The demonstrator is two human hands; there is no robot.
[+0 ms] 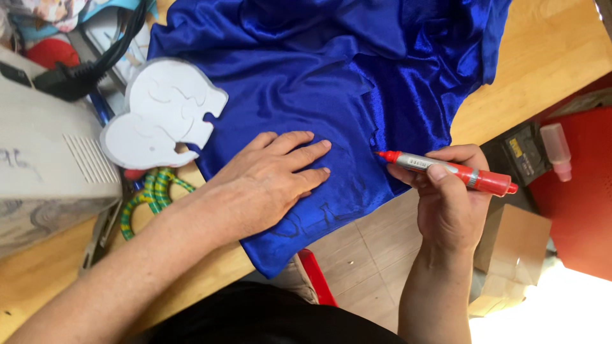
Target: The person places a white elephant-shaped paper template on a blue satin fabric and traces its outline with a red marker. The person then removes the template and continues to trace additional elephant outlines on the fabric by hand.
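A shiny blue satin cloth lies spread over a wooden table and hangs off its near edge. My left hand presses flat on the cloth, fingers spread. My right hand grips a red marker, its tip touching the cloth's right edge. Dark drawn lines show on the cloth just below my left hand. A white foam cut-out shaped like an animal rests on the cloth's left edge.
A grey-white machine stands at left with a black cable. A green-and-yellow striped cord lies beside it. Cardboard box, small bottle and a red surface sit at right over the tiled floor.
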